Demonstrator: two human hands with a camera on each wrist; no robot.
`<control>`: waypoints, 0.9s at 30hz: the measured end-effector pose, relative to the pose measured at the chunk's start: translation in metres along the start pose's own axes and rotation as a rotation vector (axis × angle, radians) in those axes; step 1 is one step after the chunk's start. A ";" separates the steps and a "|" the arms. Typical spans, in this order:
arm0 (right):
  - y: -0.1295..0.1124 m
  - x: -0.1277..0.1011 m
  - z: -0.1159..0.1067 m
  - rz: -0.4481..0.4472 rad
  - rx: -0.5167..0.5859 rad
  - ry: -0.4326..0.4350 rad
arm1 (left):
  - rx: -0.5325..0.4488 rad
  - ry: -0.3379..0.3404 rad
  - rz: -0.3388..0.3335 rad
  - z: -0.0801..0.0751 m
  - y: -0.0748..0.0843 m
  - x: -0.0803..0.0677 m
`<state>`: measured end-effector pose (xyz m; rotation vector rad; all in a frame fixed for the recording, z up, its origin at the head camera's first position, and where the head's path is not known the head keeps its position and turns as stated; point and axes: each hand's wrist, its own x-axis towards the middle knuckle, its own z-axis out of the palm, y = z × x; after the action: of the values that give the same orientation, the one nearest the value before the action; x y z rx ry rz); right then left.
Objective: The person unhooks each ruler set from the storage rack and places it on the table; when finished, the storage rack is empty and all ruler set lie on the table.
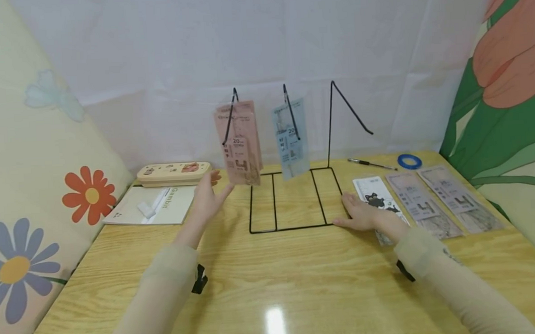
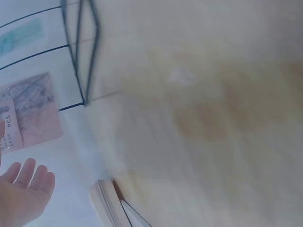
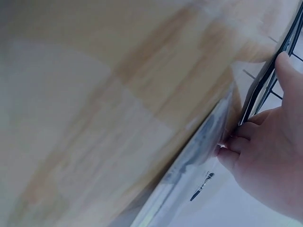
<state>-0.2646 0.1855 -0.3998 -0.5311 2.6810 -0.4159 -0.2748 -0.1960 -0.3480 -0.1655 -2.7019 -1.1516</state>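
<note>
We take the black wire rack (image 1: 297, 228) as our landmark, and the step in hand seems to be steadying or squaring it. Our left hand (image 1: 208, 194) is open just left of the rack, fingers loosely spread and holding nothing, its thumb near the pink packets (image 1: 240, 175) that hang from the rack's left hook. Our right hand (image 1: 359, 213) touches the rack's right front corner, thumb spread well apart from bent fingers, with no grip closed round the wire that we can make out. The blue packet (image 1: 291, 158) hangs from the rack's middle hook; its right hook is bare. To do this well, we should bring the left palm to the rack's base wire rather than the packets, push evenly from both sides, and slide instead of lifting, so nothing swings. We also should keep our right wrist from dragging the cat-print packet (image 1: 370, 186) just right of the rack.
</note>
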 end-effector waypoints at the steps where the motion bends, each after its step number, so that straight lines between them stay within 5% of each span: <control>1: 0.000 0.000 -0.001 0.002 0.004 -0.002 | -0.017 0.010 -0.005 0.000 0.003 0.004; 8: -0.002 -0.002 -0.002 -0.009 0.037 -0.008 | -0.152 -0.011 -0.065 0.010 0.005 0.021; 19: -0.001 -0.002 -0.002 0.000 0.032 -0.015 | -0.335 -0.076 -0.088 0.028 0.010 0.029; 27: -0.003 -0.003 -0.002 0.005 0.029 -0.021 | -0.315 -0.014 0.003 0.030 0.010 0.015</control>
<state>-0.2623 0.1844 -0.3963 -0.5177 2.6512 -0.4445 -0.2919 -0.1672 -0.3582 -0.2239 -2.5126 -1.5737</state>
